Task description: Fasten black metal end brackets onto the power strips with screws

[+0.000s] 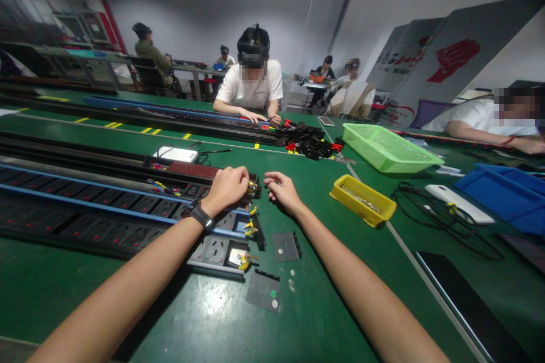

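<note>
My left hand (230, 187), with a dark watch on its wrist, is closed over the end of a long power strip (193, 190). Its fingertips are mostly hidden behind the hand. Brass-coloured terminals and yellow wire show just right of its fingers. My right hand (281, 190) is a short gap to the right, its fingers loosely bent and apart, with nothing visible in them. Nearer me lie a blue-edged power strip (170, 210) and a black strip (213, 250), their wired ends exposed. Two dark end plates (286, 247) (261, 290) lie on the green table.
A yellow tray (339, 195) of small metal parts is to the right, with a green basket (409, 159), cables (419, 212) and a blue bin (506, 190) beyond. A co-worker (251, 88) sits opposite, behind a heap of black and red parts (313, 140).
</note>
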`<action>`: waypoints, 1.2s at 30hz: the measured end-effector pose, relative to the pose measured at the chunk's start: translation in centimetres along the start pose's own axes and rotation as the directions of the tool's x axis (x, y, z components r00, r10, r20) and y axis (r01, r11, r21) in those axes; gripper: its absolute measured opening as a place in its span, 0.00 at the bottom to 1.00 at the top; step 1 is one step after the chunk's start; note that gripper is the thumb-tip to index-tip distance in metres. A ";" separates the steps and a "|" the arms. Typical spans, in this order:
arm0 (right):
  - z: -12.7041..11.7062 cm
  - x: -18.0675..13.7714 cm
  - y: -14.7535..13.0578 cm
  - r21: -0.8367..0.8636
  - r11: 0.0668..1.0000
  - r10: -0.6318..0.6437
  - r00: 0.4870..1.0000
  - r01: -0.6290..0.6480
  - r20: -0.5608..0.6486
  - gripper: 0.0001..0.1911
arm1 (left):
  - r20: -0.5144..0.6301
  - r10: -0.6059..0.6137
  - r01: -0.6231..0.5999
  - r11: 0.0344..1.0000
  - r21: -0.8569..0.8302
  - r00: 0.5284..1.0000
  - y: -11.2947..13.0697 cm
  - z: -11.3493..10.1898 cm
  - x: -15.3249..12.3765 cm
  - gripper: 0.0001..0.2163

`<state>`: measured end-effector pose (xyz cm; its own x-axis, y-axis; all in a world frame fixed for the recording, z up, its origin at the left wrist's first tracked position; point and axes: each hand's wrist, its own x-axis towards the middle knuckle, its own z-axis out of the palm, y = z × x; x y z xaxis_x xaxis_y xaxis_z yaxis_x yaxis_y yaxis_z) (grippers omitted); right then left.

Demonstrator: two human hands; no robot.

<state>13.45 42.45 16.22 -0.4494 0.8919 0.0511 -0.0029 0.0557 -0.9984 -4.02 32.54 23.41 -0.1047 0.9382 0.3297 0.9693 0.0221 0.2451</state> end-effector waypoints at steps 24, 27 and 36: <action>0.4 -0.5 -0.6 -0.050 0.997 -0.052 0.997 0.055 0.049 0.19 | -0.004 0.001 -0.001 1.000 0.008 1.000 0.0 0.1 0.0 0.10; 0.4 -0.5 -0.6 -0.049 0.998 -0.047 0.998 0.050 0.050 0.19 | -0.004 -0.001 0.001 1.000 0.009 1.000 0.0 0.1 0.0 0.09; 0.4 -0.5 -0.5 -0.063 0.996 -0.052 0.997 0.056 0.061 0.18 | 0.001 -0.003 0.003 1.000 0.019 1.000 0.1 0.1 0.1 0.10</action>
<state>13.31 41.79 16.66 -0.5021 0.8588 0.1018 0.0284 0.1340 -0.9906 -3.92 32.65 23.39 -0.1078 0.9386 0.3278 0.9730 0.0320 0.2284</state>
